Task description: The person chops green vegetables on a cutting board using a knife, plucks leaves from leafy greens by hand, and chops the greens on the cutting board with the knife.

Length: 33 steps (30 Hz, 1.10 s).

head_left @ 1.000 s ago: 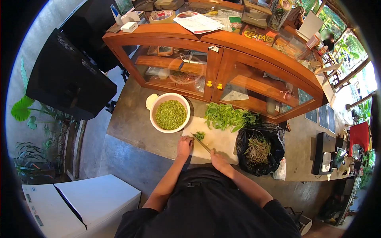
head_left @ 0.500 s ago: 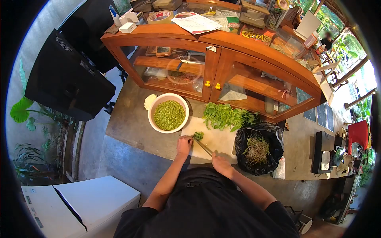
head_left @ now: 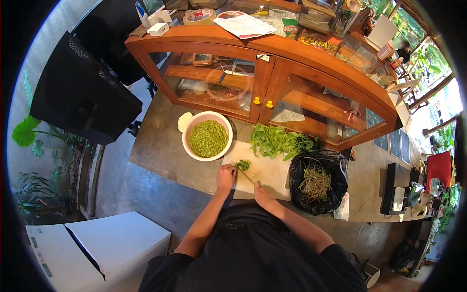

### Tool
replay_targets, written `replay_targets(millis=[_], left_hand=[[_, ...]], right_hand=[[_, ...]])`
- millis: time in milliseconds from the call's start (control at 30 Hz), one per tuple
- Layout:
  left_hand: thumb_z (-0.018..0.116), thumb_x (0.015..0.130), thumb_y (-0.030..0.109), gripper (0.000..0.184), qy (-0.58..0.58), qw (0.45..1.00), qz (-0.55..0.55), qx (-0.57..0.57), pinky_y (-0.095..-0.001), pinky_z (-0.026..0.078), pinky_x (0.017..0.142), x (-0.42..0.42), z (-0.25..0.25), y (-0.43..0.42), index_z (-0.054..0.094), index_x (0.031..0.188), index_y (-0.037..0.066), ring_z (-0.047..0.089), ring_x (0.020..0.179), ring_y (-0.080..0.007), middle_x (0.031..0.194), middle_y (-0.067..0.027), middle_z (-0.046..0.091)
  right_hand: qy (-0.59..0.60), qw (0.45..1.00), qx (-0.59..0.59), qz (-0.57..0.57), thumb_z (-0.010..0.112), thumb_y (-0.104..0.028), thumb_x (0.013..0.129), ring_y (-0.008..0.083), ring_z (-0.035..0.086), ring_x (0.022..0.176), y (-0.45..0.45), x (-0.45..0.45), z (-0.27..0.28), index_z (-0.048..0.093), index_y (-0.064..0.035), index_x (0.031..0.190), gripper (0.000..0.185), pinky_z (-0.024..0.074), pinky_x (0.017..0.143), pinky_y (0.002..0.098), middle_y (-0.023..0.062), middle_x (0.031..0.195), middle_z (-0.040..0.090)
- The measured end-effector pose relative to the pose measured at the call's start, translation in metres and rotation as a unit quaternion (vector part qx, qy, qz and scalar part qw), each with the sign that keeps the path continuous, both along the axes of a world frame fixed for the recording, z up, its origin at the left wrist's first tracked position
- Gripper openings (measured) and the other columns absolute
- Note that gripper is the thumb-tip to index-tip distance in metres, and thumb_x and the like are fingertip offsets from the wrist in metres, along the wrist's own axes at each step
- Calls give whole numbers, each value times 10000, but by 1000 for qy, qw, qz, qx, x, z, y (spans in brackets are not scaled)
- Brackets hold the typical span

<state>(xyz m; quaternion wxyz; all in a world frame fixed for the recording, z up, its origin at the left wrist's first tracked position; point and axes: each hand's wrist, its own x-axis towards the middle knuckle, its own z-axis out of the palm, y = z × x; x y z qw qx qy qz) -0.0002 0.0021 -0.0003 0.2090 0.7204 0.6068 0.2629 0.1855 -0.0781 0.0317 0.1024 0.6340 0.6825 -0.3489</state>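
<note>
My right hand (head_left: 263, 194) is closed round the handle of a knife (head_left: 244, 175), whose blade points up and left across the white cutting board (head_left: 272, 182). At the board's left edge my left hand (head_left: 226, 177) has its fingers curled near the blade's tip; what they hold is hidden. A small heap of chopped greens (head_left: 242, 165) lies just beyond the blade. Leafy green stems (head_left: 279, 141) rest along the board's far edge. To the left, a white bowl (head_left: 187, 149) holds chopped green pieces (head_left: 208, 138).
A black plastic bag (head_left: 340, 170) with stems and roots (head_left: 315, 184) is right of the board. Behind stands a wooden glass-door cabinet (head_left: 262, 87). A white refrigerator (head_left: 116, 238) is at the lower left. A person (head_left: 403, 52) is far off at the upper right.
My right hand has shifted slightly left with the knife, and the blade lies at a slightly different angle. My left hand stays near the chopped greens.
</note>
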Motion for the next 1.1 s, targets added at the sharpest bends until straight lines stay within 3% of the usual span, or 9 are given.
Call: replay_targets(millis=[167, 367, 700, 767, 1100], left_hand=[[692, 756, 59, 75, -30, 999, 20, -34, -410, 486, 811, 1, 5, 0, 719, 827, 52, 602, 856, -332, 856, -135, 664], [696, 756, 73, 120, 22, 999, -30, 26, -397, 491, 816, -2, 5, -1, 732, 870, 61, 597, 886, -320, 864, -124, 666], [682, 778, 104, 139, 35, 999, -32, -26, -397, 493, 857, -1, 0, -2, 730, 900, 59, 604, 928, -310, 907, -116, 671], [678, 784, 105, 141, 34, 998, -32, -33, -399, 491, 863, 0, 0, -1, 724, 910, 62, 607, 945, -304, 920, -114, 673], [685, 782, 110, 100, 12, 999, -19, -26, -391, 494, 846, 2, -1, 2, 728, 864, 72, 612, 947, -290, 899, -99, 680]], right_hand=[[53, 998, 20, 8, 338, -88, 940, 446, 648, 887, 2, 13, -8, 417, 33, 1126, 235, 509, 779, 502, 292, 909, 655], [42, 998, 42, 28, 343, -93, 940, 448, 654, 831, -25, 37, -9, 416, 43, 1140, 252, 510, 753, 512, 289, 857, 656], [9, 997, 71, 33, 363, -99, 943, 408, 679, 832, -7, 21, -9, 440, 35, 1192, 293, 542, 730, 489, 247, 881, 681], [39, 996, 70, 25, 362, -90, 937, 439, 654, 778, -7, 27, -5, 408, 96, 1173, 303, 517, 701, 498, 281, 814, 651], [42, 998, 44, 30, 372, -132, 943, 461, 638, 835, -17, 35, 27, 392, 88, 1234, 366, 498, 737, 527, 285, 892, 649]])
